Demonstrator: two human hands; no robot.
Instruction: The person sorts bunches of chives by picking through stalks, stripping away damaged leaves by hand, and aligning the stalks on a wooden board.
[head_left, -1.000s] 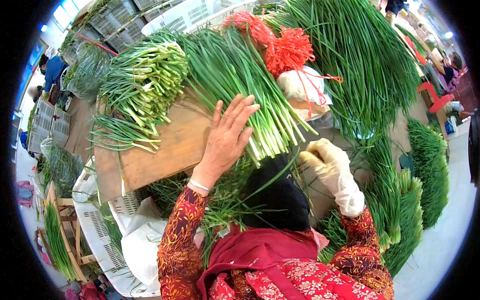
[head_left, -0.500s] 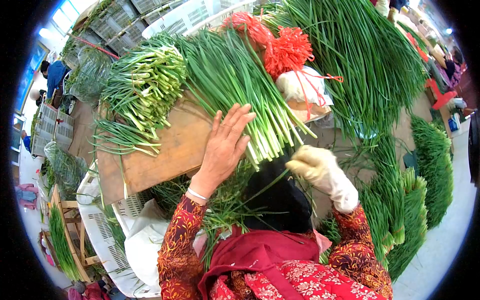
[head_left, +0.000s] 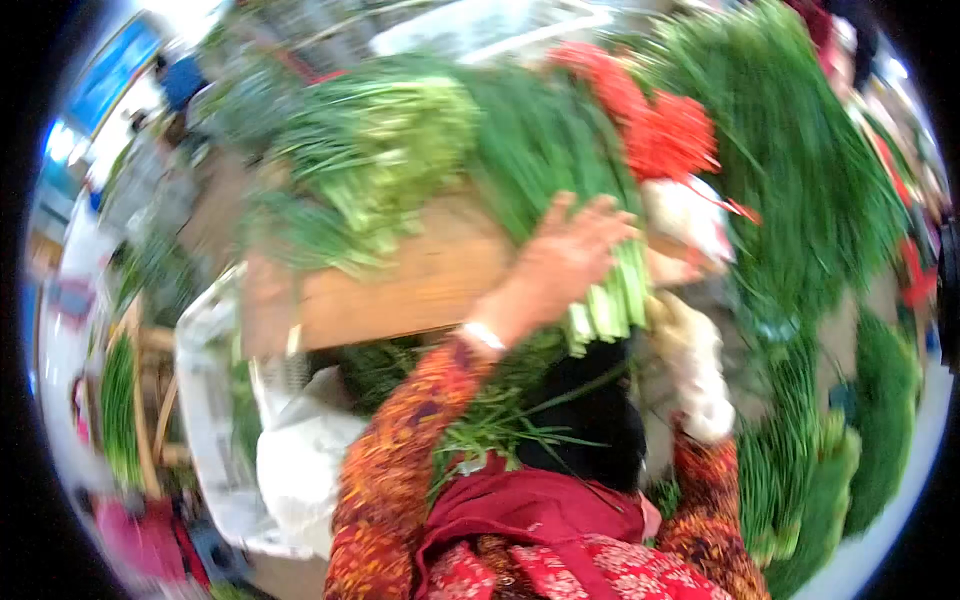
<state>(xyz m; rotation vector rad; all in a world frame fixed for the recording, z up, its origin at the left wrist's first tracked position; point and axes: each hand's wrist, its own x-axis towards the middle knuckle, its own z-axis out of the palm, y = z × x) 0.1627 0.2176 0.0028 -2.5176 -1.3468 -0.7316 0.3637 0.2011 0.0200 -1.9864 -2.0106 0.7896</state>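
Green stalks (head_left: 545, 130) are lying in a loose bundle across the wooden counter (head_left: 400, 290), their pale ends pointing toward me. My left grip (head_left: 570, 250), bare, is resting open on them, its fingers lying spread over the stems just above those ends. My right grip (head_left: 690, 345), wearing a pale glove, is hovering just beside the ends, its fingers looking bent; I cannot tell whether it is gripping anything. To the left, a thick pile of stalks (head_left: 415, 135) is sitting on the same wood. Red strips (head_left: 680, 130) are bunching just right of the bundle, above a white lump (head_left: 690, 210), and a big heap of greens (head_left: 790, 150) is spreading beyond. At upper left, a blue panel (head_left: 112, 75) is showing, too blurred to read.
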